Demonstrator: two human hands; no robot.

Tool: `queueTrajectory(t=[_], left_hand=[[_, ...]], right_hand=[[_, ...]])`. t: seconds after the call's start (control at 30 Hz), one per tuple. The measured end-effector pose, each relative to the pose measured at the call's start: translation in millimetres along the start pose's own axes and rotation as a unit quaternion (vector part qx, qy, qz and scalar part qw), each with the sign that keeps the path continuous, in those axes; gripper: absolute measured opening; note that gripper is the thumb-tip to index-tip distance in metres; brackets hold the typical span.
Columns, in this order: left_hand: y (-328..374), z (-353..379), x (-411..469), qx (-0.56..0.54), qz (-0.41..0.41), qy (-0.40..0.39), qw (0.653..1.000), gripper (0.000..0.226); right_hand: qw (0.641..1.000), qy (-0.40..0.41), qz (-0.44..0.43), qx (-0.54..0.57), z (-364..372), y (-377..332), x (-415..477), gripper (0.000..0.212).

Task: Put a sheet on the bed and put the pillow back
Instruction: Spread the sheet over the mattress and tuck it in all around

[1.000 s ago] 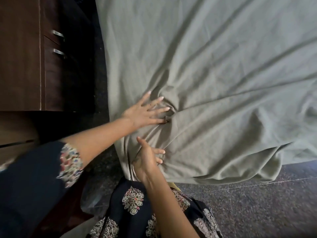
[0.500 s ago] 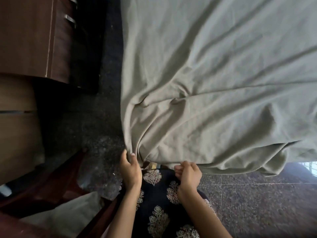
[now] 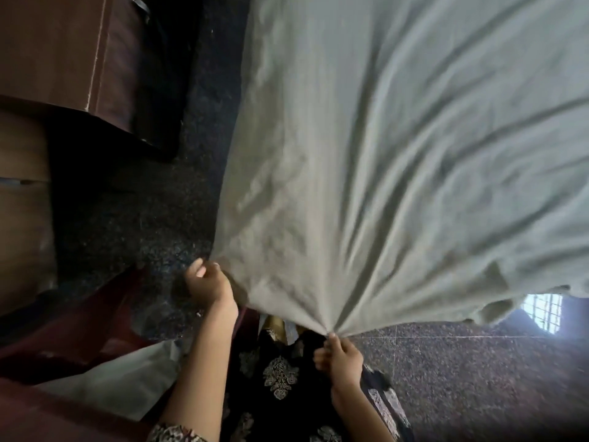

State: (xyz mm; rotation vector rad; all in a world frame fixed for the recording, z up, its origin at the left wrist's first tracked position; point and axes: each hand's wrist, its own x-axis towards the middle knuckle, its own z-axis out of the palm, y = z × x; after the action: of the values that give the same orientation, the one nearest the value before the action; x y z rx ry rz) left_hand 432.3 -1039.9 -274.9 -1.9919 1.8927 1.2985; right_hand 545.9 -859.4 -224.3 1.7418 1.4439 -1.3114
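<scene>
At the far left stands a dark brown wooden cabinet (image 3: 63, 49), with a lighter brown wooden panel (image 3: 22, 218) below it. Between these and the bed runs a strip of dark speckled floor (image 3: 143, 218). In the lower left corner is a piece of reddish-brown furniture (image 3: 79, 330) with a pale cloth (image 3: 121, 378) lying on it; what that cloth is cannot be told.

The left hand (image 3: 207, 287) is curled around the near left corner of the grey-green sheet (image 3: 382, 154), thumb on top, holding the edge just above the floor. The sheet fills the middle and right of the view, spread away from the person, its surface blurred and rippled. Its near hem is bunched to a point, and long creases fan out from there across the fabric.

That point is pinched by the right hand (image 3: 339, 354), whose fingers are closed on the gathered hem, in front of the person's dark floral-print garment (image 3: 280, 378). To the right, the sheet's loose lower edge hangs above the speckled floor, where a barred patch of light (image 3: 541, 311) shows.
</scene>
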Motion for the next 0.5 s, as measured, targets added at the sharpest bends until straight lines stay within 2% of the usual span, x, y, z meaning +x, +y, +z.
queueTrajectory(t=[0.1,0.17,0.27,0.33,0.43,0.5], left_hand=[[-18.5,6.6,-16.6,-0.036,-0.077,-0.059,0.995,0.053],[-27.2,7.8,-37.0,-0.056,-0.164,-0.090,0.981,0.055],[-24.9,10.0,-63.1,-0.148,-0.296,-0.163,0.929,0.051],[-22.6,11.1,-68.9,-0.188,-0.311,-0.191,0.912,0.053],[-22.0,9.2,-64.0,-0.172,-0.300,-0.156,0.925,0.037],[-29.4,7.5,-53.3,-0.165,-0.289,-0.129,0.934,0.031]], right_hand=[[1.000,-0.011,0.029,0.003,-4.8,-2.0,8.9,0.016],[0.999,-0.014,0.008,0.031,-5.7,-14.2,10.8,0.012],[0.994,-0.048,-0.036,0.090,-2.6,-37.0,9.6,0.013],[0.989,-0.057,-0.047,0.130,1.7,-51.3,13.1,0.017],[0.982,-0.047,-0.061,0.173,8.2,-64.1,23.1,0.019],[0.983,-0.035,-0.089,0.158,9.9,-60.0,26.4,0.020]])
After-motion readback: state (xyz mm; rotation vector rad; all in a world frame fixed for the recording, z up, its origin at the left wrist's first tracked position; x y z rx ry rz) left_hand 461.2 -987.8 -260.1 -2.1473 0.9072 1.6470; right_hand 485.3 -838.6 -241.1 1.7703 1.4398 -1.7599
